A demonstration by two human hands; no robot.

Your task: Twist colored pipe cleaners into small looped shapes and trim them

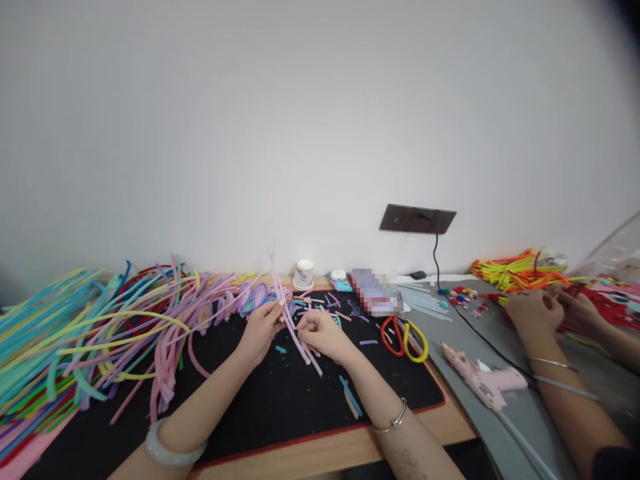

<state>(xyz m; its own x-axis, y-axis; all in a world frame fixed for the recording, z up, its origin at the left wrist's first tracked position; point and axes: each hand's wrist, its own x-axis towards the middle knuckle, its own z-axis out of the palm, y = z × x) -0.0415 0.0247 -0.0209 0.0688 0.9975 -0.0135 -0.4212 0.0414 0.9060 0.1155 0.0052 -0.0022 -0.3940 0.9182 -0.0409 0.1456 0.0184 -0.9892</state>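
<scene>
My left hand (264, 328) is closed around a few pale pink-lilac pipe cleaners (297, 339), pinching them near their middle. They cross at a narrow angle, one end pointing up toward the wall and the other down over the black mat (240, 407). Curled at their right edge, my right hand (320, 335) pinches at the lower half of the pipe cleaners; its fingertips are partly hidden. Short cut pieces of pipe cleaner (369, 343) lie scattered on the mat around both hands.
Heaped colourful pipe cleaners (130, 333) cover the left side. Scissors with red and yellow handles (415, 343) lie on the right, near a pink glue gun (483, 380). A white cup (303, 274) stands by the wall. A co-worker's hands (537, 310) work at far right.
</scene>
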